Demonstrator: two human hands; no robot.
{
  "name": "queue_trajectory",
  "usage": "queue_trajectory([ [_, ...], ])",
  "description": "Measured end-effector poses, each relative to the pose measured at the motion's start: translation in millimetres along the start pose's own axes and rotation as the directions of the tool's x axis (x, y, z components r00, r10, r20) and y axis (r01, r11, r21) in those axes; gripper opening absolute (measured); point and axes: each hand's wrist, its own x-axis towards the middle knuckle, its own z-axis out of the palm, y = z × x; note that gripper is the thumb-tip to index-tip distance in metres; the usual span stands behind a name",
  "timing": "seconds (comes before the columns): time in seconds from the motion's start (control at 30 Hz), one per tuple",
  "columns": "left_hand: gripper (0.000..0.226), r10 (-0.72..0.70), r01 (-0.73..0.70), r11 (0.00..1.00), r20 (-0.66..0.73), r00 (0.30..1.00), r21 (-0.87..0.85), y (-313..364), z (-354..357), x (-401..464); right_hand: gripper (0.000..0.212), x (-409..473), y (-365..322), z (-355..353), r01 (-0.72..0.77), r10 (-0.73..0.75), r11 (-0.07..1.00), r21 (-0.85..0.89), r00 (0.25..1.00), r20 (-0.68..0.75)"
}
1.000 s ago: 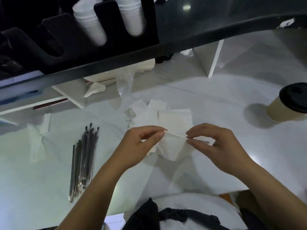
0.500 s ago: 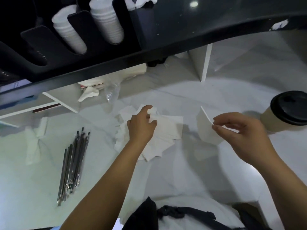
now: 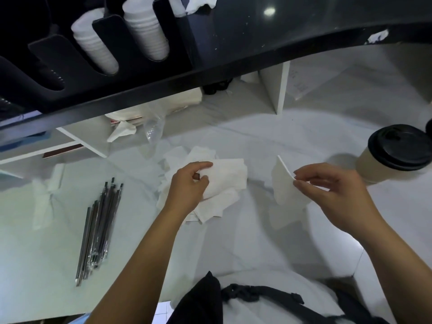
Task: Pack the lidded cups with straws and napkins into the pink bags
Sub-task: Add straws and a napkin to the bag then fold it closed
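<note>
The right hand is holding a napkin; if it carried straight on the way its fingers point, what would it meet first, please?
Likely the napkin pile under the left hand; the right hand points leftward, though depth is unclear.

No text seems legible on anything here.

Cup [image 3: 383, 164]: cut off by right edge | second dark lid [image 3: 429, 128]: sliver only at right edge | napkin pile [image 3: 224, 183]: partly hidden under my left hand [image 3: 187, 185] | straws [image 3: 98, 228]: wrapper print too small to read
</note>
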Motion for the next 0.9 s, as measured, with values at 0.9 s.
queue_trajectory([
  [0.9,0.024,0.296,-0.185,0.877,0.195,0.935,-0.443,41,-33,-67,0.006,-15,-61,48,-0.216,0.076,0.91,0.353,0.925,0.371],
])
